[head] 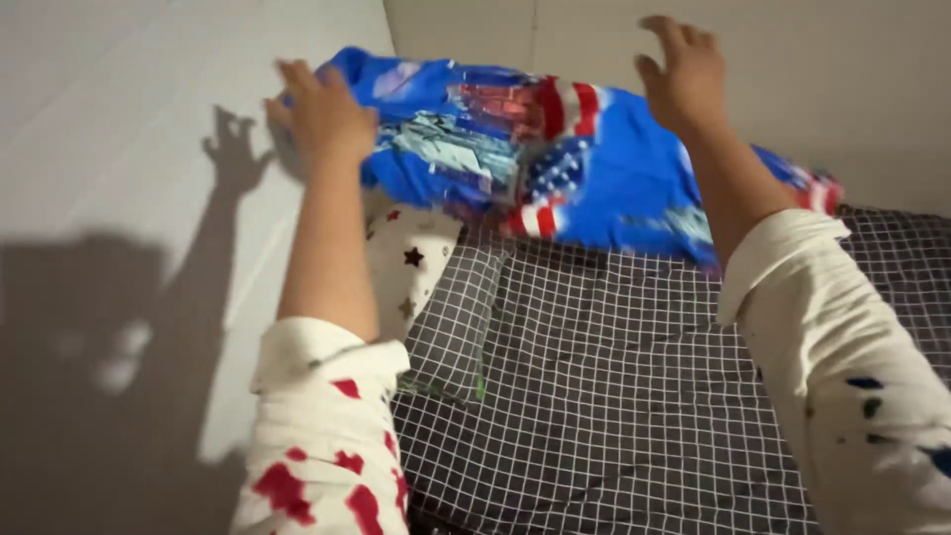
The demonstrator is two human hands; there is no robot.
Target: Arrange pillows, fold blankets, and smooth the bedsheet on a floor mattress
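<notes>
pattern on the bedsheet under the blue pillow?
Dark grey bedsheet with a thin white grid check, clearest in the head view, below the blue pillow.

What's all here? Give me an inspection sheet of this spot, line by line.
Surface: bed with a dark checked cover, white grid lines.
Job's things: blue pillow with red and white stripes, at the head of the bed by the wall.
Clutter: white star-print cloth under the pillow's left end.
Hands: left hand on the pillow's left end; right hand open above its right part, contact unclear.
Cables: nothing seen.
Surroundings: pale walls with arm shadows on the left one; white sleeves with red and blue spots.
</notes>
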